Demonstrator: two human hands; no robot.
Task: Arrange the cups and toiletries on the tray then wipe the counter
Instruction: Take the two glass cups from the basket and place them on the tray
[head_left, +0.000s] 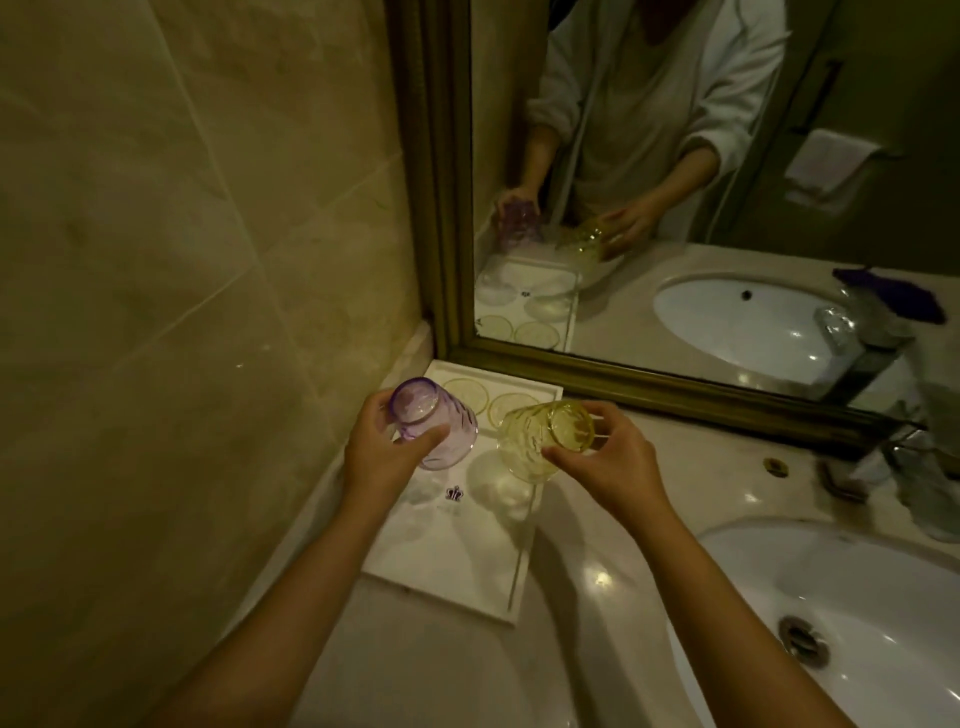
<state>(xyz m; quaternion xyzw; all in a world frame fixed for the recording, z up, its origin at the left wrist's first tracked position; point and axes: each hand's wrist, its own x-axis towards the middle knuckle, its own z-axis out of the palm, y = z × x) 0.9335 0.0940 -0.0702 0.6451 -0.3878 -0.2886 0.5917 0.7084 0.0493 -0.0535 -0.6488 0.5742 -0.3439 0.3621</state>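
A white rectangular tray (457, 561) lies on the counter in the corner by the tiled wall and the mirror. My left hand (376, 457) grips a purple glass cup (436, 421), held upside down and tilted above the tray's left side. My right hand (605, 460) holds a yellow glass cup (540, 434), also tipped bottom-up, above the tray's right side. Two round yellowish coasters (470, 395) lie at the tray's far end near the mirror. A small dark logo (455, 493) marks the tray's middle.
A gold-framed mirror (623, 384) stands right behind the tray. A white sink basin (831, 597) with a drain sits to the right. A faucet and some glass items (924, 478) stand at the far right. The beige tiled wall (182, 312) bounds the left.
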